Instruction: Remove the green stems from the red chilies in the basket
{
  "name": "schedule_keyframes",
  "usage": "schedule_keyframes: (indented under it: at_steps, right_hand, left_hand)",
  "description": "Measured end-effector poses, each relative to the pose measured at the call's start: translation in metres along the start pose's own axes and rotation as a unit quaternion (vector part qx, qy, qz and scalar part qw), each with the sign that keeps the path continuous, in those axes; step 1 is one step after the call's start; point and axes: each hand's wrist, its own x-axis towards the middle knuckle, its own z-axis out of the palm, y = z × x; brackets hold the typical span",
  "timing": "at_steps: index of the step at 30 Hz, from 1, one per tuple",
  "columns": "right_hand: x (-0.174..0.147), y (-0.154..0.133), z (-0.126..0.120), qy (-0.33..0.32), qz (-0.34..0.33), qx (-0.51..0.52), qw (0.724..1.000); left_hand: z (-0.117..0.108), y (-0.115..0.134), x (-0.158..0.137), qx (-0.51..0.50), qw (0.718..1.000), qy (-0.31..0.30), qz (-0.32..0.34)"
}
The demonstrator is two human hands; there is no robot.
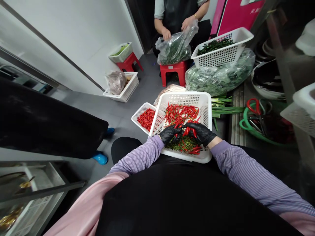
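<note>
1. Red chillies (191, 130) are gripped in a bunch by the black-gloved right hand (202, 133), above a large white basket (206, 106).
2. Chillies are also pinched by the curled fingers of the left hand (169, 134), gloved too; the 2 hands are held close together.
3. Loose chillies (182, 112) are spread at the basket's far side; green stems (183, 144) are heaped at the near side.
4. More chillies (146, 118) are held in a smaller white basket (140, 127), just beside it on the left.
5. Beyond, a clear bag of greens (176, 49), set on a red stool (177, 68), is handled by a co-worker (180, 8).
</note>
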Motion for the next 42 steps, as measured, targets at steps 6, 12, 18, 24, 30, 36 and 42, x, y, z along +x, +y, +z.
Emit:
schedule_keyframes:
  at_steps: [6,12,18,24,30,36,42]
  right_hand:
    - [-0.001,0.004,0.006,0.01,-0.006,0.043,0.999]
    - [0.001,0.002,-0.001,-0.016,0.021,0.039,0.999]
    - [0.0,0.007,0.001,-0.033,0.064,0.021,0.997]
    - [-0.001,0.002,-0.001,-0.013,0.048,0.011,0.999]
    - [0.012,-0.003,-0.021,0.043,0.008,-0.03,0.999]
    - [0.012,0.003,-0.013,-0.004,0.033,0.04,0.999]
    - [0.008,0.001,-0.011,-0.048,0.084,0.099,0.99]
  left_hand:
    - [0.015,-0.001,0.004,0.025,0.996,-0.016,0.08]
    - [0.006,-0.004,0.005,0.044,0.995,-0.073,0.049]
    - [0.005,-0.01,0.006,0.09,0.99,-0.112,0.01]
    - [0.005,-0.002,0.005,0.033,0.995,-0.091,-0.022]
    - [-0.006,-0.006,0.005,-0.005,0.995,-0.086,-0.042]
    - [-0.001,-0.015,0.008,0.054,0.998,-0.046,-0.004]
    - [0.005,-0.012,0.009,0.098,0.994,-0.055,0.011]
